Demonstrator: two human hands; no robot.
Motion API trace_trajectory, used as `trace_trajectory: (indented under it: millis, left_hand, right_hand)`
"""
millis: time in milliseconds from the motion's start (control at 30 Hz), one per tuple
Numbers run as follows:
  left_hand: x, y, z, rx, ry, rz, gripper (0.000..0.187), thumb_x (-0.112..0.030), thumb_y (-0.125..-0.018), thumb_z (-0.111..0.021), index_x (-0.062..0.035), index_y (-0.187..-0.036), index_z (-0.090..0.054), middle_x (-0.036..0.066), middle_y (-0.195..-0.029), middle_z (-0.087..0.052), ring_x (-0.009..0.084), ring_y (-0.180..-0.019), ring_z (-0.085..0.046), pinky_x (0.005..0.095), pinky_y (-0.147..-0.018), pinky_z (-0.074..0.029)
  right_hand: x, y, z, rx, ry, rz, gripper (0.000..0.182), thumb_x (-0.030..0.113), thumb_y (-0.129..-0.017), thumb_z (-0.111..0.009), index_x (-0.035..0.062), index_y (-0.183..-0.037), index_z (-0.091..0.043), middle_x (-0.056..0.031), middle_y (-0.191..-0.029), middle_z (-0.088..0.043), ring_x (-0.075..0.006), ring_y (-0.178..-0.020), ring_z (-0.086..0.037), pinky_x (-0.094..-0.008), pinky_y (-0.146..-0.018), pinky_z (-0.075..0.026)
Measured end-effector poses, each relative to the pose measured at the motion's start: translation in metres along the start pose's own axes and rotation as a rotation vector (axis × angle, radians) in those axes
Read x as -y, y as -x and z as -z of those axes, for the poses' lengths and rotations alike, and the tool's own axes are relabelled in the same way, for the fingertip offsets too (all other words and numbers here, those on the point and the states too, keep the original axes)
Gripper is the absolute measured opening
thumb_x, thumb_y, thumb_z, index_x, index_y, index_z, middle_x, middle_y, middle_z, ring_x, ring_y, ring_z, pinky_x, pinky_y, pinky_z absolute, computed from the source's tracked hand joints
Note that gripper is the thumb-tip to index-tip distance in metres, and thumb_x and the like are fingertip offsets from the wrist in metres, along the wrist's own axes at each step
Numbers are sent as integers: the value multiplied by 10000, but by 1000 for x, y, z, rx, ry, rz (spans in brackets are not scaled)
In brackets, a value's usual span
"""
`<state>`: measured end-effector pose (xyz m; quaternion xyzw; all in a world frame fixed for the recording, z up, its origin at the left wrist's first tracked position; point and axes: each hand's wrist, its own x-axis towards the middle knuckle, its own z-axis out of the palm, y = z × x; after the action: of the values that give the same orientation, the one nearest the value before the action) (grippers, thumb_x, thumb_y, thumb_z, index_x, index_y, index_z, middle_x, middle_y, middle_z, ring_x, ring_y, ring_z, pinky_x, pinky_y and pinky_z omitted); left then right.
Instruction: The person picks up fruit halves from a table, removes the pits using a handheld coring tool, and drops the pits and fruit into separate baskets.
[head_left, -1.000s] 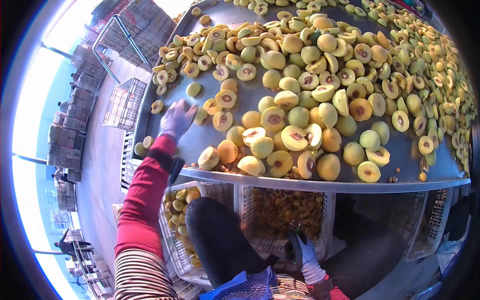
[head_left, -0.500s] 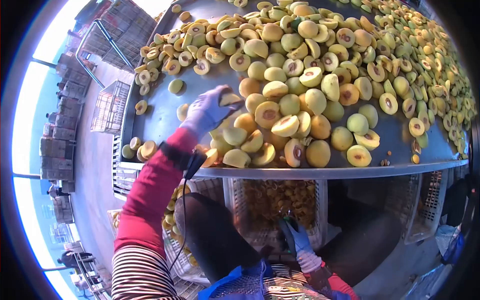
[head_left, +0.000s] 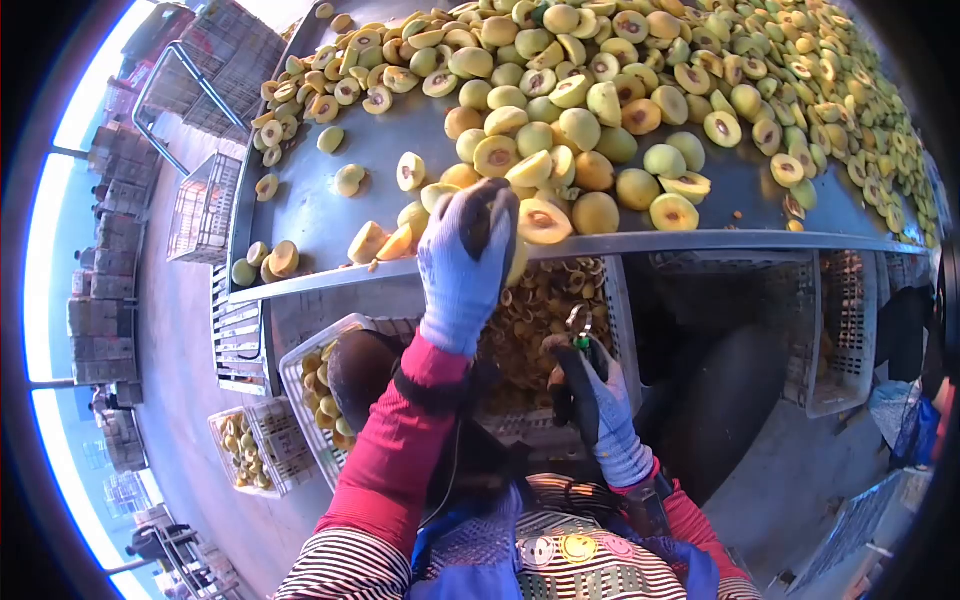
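Note:
My left hand [head_left: 465, 260], in a light blue glove with dark fingers, is over the metal table's front edge. Its fingers curl around a peach half [head_left: 518, 263], of which only a yellow-green edge shows. Lower down to the right, my gloved right hand [head_left: 605, 405] grips a pitting tool [head_left: 580, 322] with a metal loop and a green collar, loop upward. Beyond my left hand lie halved peaches, one with its pit cavity facing up [head_left: 543, 222]. Under the edge, a crate [head_left: 622, 335] holds brown-orange pits and scraps.
The metal table [head_left: 330, 215] carries a large heap of peach halves [head_left: 700, 70]. A crate of peach halves [head_left: 290, 375] stands by my left knee, another crate [head_left: 285, 450] farther left. More crates stand at right [head_left: 850, 330] and stacked along the left.
My left hand has come back from the heap toward me, with the peach half in it. My right hand has risen with the tool. The view has shifted downward.

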<state>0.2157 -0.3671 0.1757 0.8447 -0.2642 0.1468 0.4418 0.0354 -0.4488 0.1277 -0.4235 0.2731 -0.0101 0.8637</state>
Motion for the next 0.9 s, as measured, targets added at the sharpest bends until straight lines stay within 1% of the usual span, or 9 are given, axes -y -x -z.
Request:
trace_trajectory:
  millis: [33,67,200,433,567,633,733,867,900]
  left_hand:
    - [-7,13,-3,20,251,74,239,-130,-854,-645,3,-1052,-622,176,-994,-633,312,-885,-619,354,-785,-485]
    - [-17,27,-1,90,274,70,244,-117,-860,-629,5,-1071,-614,177,-998,-629,312,-894,-615,358,-795,-480]
    - [-57,75,14,351,270,-76,318,-99,-899,-538,16,-1196,-547,211,-1088,-570,293,-986,-563,360,-871,-447]
    - [-68,128,20,271,690,623,518,-450,-972,-434,13,-1174,-550,94,-1034,-608,151,-940,-579,268,-865,-448]
    - [-46,134,29,101,720,755,425,-380,-978,-477,22,-1029,-606,67,-881,-626,114,-764,-560,255,-692,-462]
    - [-37,139,35,281,452,460,451,-395,-986,-450,23,-1003,-618,69,-854,-626,101,-766,-552,244,-693,-455]
    - [-57,131,37,269,706,658,432,-349,-994,-432,39,-1056,-612,97,-901,-637,116,-787,-561,251,-732,-456]
    - [-56,132,39,283,716,545,402,-310,-997,-425,35,-1058,-621,86,-925,-644,118,-822,-564,244,-750,-451]
    - [-57,131,40,312,742,571,392,-302,-997,-425,31,-1048,-626,83,-917,-644,113,-824,-562,242,-747,-449]
  right_hand:
    - [6,4,-1,23,4,-16,279,292,-944,-561,56,-1086,-607,14,-604,-519,-70,-418,-470,-234,-362,-356]
    - [5,4,7,7,-75,-56,329,138,-898,-623,-4,-1181,-533,-41,-980,-606,-73,-836,-575,-212,-743,-481]
    - [8,12,-13,-129,-143,209,273,159,-908,-611,29,-1141,-552,22,-836,-593,-22,-679,-545,-167,-586,-456]
    - [27,34,-7,122,-70,-52,165,144,-900,-630,24,-1001,-577,14,-772,-600,-37,-606,-547,-191,-475,-410]
    - [16,44,-7,57,589,601,140,114,-911,-597,-12,-932,-539,-67,-733,-613,-98,-622,-575,-261,-552,-432]
    - [9,54,-5,101,586,516,173,146,-914,-580,-21,-931,-537,-149,-727,-603,-192,-638,-608,-315,-577,-448]
    - [-4,53,-1,175,685,429,242,202,-911,-563,-36,-941,-538,-209,-728,-586,-398,-672,-577,-413,-612,-459]
    - [-7,62,-8,167,647,544,268,249,-931,-553,-18,-927,-548,-152,-682,-590,-294,-607,-592,-357,-568,-447]
    - [2,68,-11,213,474,161,295,291,-941,-541,-3,-917,-552,-119,-676,-589,-226,-569,-581,-317,-527,-430]
